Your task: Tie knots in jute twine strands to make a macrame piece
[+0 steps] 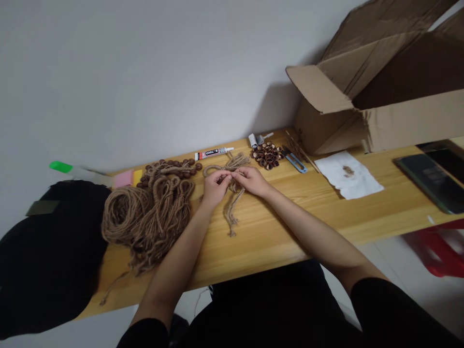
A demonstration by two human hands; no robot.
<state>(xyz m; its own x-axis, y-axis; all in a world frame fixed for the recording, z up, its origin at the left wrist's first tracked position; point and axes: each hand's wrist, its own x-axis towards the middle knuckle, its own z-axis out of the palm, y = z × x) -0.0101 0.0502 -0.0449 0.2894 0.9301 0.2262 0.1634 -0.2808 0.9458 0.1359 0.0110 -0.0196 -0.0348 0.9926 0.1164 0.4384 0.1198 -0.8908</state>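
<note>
Both hands meet over a piece of jute rope (231, 212) on the wooden table. My left hand (216, 186) pinches the rope between thumb and fingers. My right hand (251, 181) is closed on the same rope, its fingertips touching those of the left. A loop of the rope shows behind the left hand, and frayed ends spread out beyond and in front of the hands. What lies right between the fingertips is too small to make out. Left of the hands sits a large heap of jute rope (159, 217), partly coiled, with brown beads (188, 166) behind it.
Behind the hands lie a B-7000 glue tube (213, 153), a pile of brown half shells (267, 155) and blue thread snips (295, 161). To the right are a stained tissue (350, 176), a phone (431, 181) and an open cardboard box (326, 128). A black bag (54, 261) stands left.
</note>
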